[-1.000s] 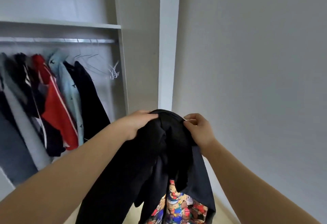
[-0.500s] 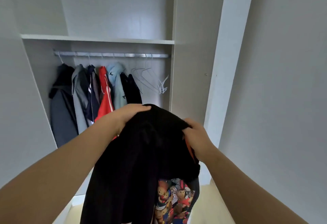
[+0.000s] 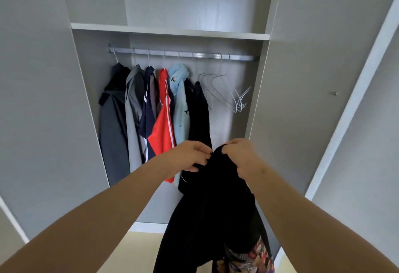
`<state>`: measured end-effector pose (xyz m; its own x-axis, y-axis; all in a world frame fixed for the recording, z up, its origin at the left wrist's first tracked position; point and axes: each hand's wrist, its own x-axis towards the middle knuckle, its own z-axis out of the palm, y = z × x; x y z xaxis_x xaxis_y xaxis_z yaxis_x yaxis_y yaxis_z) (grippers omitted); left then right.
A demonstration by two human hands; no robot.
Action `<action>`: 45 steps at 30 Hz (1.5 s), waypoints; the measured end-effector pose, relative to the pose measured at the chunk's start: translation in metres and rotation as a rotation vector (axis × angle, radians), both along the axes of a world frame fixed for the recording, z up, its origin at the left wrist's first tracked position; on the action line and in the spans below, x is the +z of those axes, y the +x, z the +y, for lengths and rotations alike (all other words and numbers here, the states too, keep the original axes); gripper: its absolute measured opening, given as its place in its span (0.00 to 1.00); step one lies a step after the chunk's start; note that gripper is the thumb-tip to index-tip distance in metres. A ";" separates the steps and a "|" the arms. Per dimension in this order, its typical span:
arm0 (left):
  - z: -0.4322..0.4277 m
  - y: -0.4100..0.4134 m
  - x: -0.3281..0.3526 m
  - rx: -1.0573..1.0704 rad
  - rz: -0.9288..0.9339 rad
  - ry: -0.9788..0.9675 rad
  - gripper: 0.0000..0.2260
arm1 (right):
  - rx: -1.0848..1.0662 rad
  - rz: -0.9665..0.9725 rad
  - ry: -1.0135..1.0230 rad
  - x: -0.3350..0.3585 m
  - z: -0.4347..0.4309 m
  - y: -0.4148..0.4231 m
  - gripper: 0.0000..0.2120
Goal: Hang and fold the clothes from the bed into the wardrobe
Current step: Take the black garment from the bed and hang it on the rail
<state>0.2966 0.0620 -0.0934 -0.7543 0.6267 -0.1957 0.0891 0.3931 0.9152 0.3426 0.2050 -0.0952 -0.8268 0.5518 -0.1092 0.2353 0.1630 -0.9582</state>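
Nearest, a bright cartoon-printed cloth (image 3: pixel 252 257) peeked from under a limp black fabric garment (image 3: pixel 211 208), which hung in dark, featureless folds below both hands. The left hand (image 3: pixel 190 156) pinched its top edge with curled fingers, and the right hand (image 3: pixel 241 156) clenched the bunched top. Beyond stood the open grey wardrobe (image 3: pixel 56 100). Its silver metal rail (image 3: pixel 181 54) carried a row of hung clothes (image 3: pixel 151 117) crowding the left half. Bare wire hangers (image 3: pixel 226 89) dangled in the free right stretch, ending near the side panel. The flat grey shelf (image 3: pixel 170 32) capped the bay.
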 end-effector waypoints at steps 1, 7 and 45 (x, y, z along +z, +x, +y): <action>0.004 -0.007 -0.004 -0.056 -0.024 -0.022 0.13 | 0.005 -0.013 0.014 -0.004 0.001 -0.008 0.02; 0.031 -0.084 -0.016 0.004 0.358 -0.147 0.04 | 0.053 0.015 0.100 0.003 0.006 -0.084 0.02; 0.070 -0.394 0.045 0.747 0.056 0.499 0.10 | -0.027 0.025 0.508 -0.010 0.132 -0.377 0.07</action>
